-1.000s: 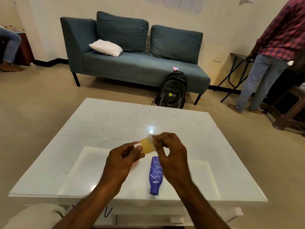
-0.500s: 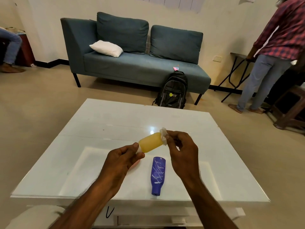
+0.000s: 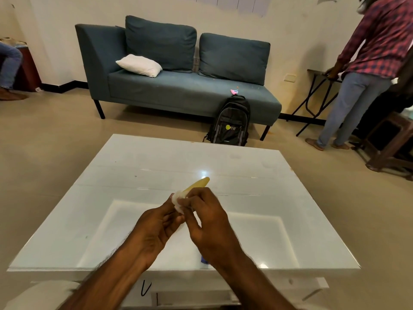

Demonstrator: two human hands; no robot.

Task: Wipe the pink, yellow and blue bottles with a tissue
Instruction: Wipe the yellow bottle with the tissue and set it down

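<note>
A yellow bottle is held above the white table, its far end pointing up and away from me. My left hand grips its near end. My right hand pinches a white tissue against the bottle close to my left fingers. The blue bottle lies on the table under my right wrist, only its cap end showing. The pink bottle is hidden.
A teal sofa with a white pillow stands beyond the table, a black backpack leaning against it. A person in a checked shirt stands at the right by a folding table and wooden stool.
My right hand slid the tissue from the bottle's far end back toward my left hand, so the yellow far end is now bare. The blue bottle is now mostly covered by my right arm.
</note>
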